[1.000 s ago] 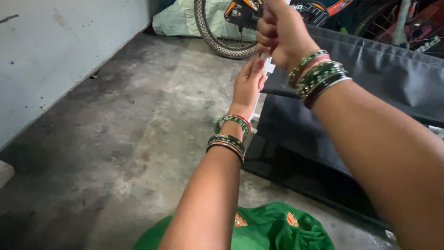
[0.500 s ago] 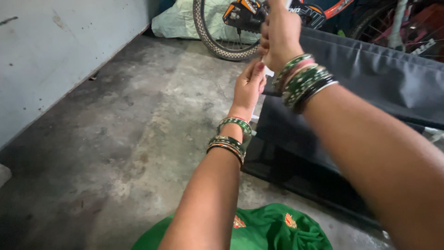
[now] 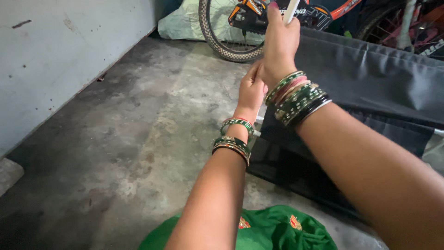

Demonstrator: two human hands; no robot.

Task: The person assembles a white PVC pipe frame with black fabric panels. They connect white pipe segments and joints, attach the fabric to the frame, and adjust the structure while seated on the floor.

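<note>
Head view — right hand point(image 3: 279, 44) at 1 o'clock, fist closed round a white rod point(image 3: 291, 10). Left hand point(image 3: 250, 89) just below it, fingers curled; what it grips, cannot tell. Dark cloth point(image 3: 370, 78) at 3 o'clock — bicycle wheel point(image 3: 221, 32) at 12.

Concrete floor point(image 3: 138, 139): rough, matt, stained grey. Wall point(image 3: 55, 60): matt painted plaster, scuffed. Dark cloth point(image 3: 370, 78): smooth woven fabric, matt grey. Bangles point(image 3: 298, 97): glossy green and pink, hard, glass or plastic not distinguishable. White rod point(image 3: 291, 9) in the right hand point(image 3: 280, 46): smooth. Green garment point(image 3: 273, 229): soft cloth with embroidered patches. Bicycle tyre point(image 3: 212, 37): matt knobbly rubber.
</note>
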